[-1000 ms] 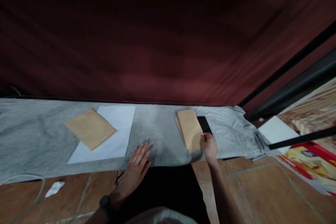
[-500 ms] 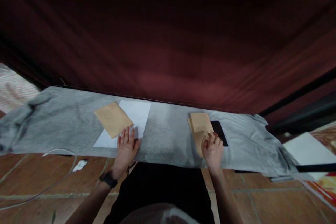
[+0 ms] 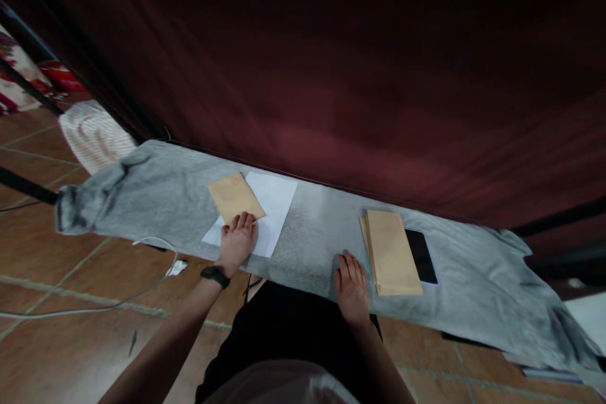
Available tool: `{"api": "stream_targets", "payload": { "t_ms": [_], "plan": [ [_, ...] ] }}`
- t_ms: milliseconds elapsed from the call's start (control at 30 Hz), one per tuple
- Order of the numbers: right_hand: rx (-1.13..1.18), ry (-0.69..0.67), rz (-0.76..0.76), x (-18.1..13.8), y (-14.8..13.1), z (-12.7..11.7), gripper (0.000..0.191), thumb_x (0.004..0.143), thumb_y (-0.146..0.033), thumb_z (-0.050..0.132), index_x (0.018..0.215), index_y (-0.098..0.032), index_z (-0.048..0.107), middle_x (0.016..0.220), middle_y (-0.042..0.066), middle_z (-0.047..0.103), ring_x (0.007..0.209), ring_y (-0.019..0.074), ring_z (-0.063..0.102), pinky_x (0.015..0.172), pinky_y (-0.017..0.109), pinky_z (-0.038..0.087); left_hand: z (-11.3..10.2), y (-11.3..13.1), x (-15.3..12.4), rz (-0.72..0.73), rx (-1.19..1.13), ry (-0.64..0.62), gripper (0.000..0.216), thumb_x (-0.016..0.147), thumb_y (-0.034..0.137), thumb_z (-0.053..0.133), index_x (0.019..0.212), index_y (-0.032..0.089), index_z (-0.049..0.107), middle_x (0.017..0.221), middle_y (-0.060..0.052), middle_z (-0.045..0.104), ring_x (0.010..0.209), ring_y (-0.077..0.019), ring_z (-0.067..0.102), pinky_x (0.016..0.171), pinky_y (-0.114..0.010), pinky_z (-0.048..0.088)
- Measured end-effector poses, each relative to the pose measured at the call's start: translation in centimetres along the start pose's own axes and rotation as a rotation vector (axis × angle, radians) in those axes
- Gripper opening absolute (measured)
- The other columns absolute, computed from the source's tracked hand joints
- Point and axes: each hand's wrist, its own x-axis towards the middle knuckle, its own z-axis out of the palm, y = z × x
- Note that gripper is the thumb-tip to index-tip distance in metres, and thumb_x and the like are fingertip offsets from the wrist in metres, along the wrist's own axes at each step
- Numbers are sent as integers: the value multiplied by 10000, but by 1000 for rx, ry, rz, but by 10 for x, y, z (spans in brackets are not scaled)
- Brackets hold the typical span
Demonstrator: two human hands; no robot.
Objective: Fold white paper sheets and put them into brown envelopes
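Note:
My left hand (image 3: 238, 241), wearing a dark wristband (image 3: 215, 276), lies palm down with its fingertips at the lower edge of a brown paper envelope (image 3: 235, 197). That envelope lies slantwise, partly over a white sheet of paper (image 3: 278, 202). My right hand (image 3: 352, 288) rests open and flat on the grey cloth, holding nothing. Just to its right is a small stack of brown envelopes (image 3: 394, 255), apart from my fingers. Beside the stack, a dark phone (image 3: 421, 257) lies flat, its left edge close against the envelopes.
The grey cloth (image 3: 303, 252) covers a long narrow surface. A dark red curtain (image 3: 331, 107) hangs along its back edge. A white cable (image 3: 156, 293) trails over the tiled floor (image 3: 89, 353) at the left. Striped fabric (image 3: 97, 136) is beyond the left end.
My right hand has left the envelope stack and moved left onto the cloth. My left hand stays by the single envelope, its fingers now further over it. The whole view has turned left.

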Motion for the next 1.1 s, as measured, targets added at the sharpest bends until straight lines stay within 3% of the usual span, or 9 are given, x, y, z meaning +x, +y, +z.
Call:
{"api": "stream_targets", "payload": {
  "t_ms": [133, 300, 433, 567, 667, 767, 867, 1000, 1100],
  "plan": [
    [0, 11, 19, 0, 0, 1, 437, 1041, -275, 361, 1443, -195, 515, 1514, 125, 513, 1397, 276, 452, 1162, 489, 341, -11, -8, 9, 50, -43, -47, 348, 963, 153, 412, 1208, 182, 658, 1185, -145, 697, 1103, -252, 652, 923, -377, 502],
    [61, 29, 22, 0, 2, 2, 426, 1038, -281, 375, 1424, -198, 535, 1502, 123, 526, 1391, 276, 463, 1153, 501, 360, -27, 0, 10, 51, -10, 57, 321, 958, 136, 410, 1172, 138, 649, 1059, -145, 715, 1011, -259, 668, 898, -379, 493],
    [311, 49, 125, 12, 2, -2, 427, 1041, -346, 344, 1355, -206, 598, 1419, 120, 598, 1339, 252, 520, 1123, 487, 417, -43, 42, -4, 178, 4, 145, 293, 988, 166, 394, 1157, 137, 632, 1107, -152, 699, 1045, -285, 648, 896, -407, 491],
    [745, -8, 343, 36, -14, -5, 475, 1008, -455, 366, 1298, -197, 640, 1317, 123, 668, 1191, 241, 636, 1017, 423, 521, -48, 93, -24, 331, -91, 137, 277, 993, 146, 408, 1172, 163, 620, 1096, -138, 699, 1062, -278, 641, 885, -390, 497],
    [989, -122, 461, 57, -36, -2, 471, 955, -474, 449, 1264, -182, 651, 1294, 126, 678, 1104, 246, 671, 931, 399, 570, -50, 105, -24, 372, -97, 151, 259, 984, 138, 429, 1141, 174, 633, 1059, -130, 700, 1053, -275, 639, 876, -382, 496],
    [1012, -246, 521, 79, -65, 10, 387, 899, -427, 534, 1174, -200, 683, 1018, 74, 751, 884, 226, 712, 794, 377, 612, -61, 83, -8, 338, -19, 201, 244, 986, 147, 426, 1101, 164, 641, 992, -126, 694, 980, -279, 640, 807, -380, 491],
    [1007, -342, 550, 101, -100, 27, 306, 872, -373, 574, 1091, -197, 695, 824, 29, 735, 710, 195, 711, 647, 328, 616, -81, 39, 14, 276, 101, 270, 248, 1010, 194, 399, 1043, 164, 643, 941, -120, 685, 949, -287, 629, 784, -388, 471],
    [931, -434, 567, 129, -144, 43, 170, 862, -335, 607, 872, -189, 695, 734, 31, 724, 625, 184, 703, 575, 285, 580, -104, -17, 27, 266, 247, 317, 240, 996, 171, 396, 1038, 163, 632, 944, -118, 680, 931, -286, 613, 765, -378, 449],
    [801, -437, 567, 144, -164, 47, 107, 795, -301, 693, 792, -195, 680, 756, 66, 742, 762, 238, 734, 662, 305, 569, -113, -42, 24, 284, 291, 351, 244, 994, 167, 382, 1004, 167, 626, 931, -115, 672, 912, -283, 600, 761, -373, 442]
  ]
}}
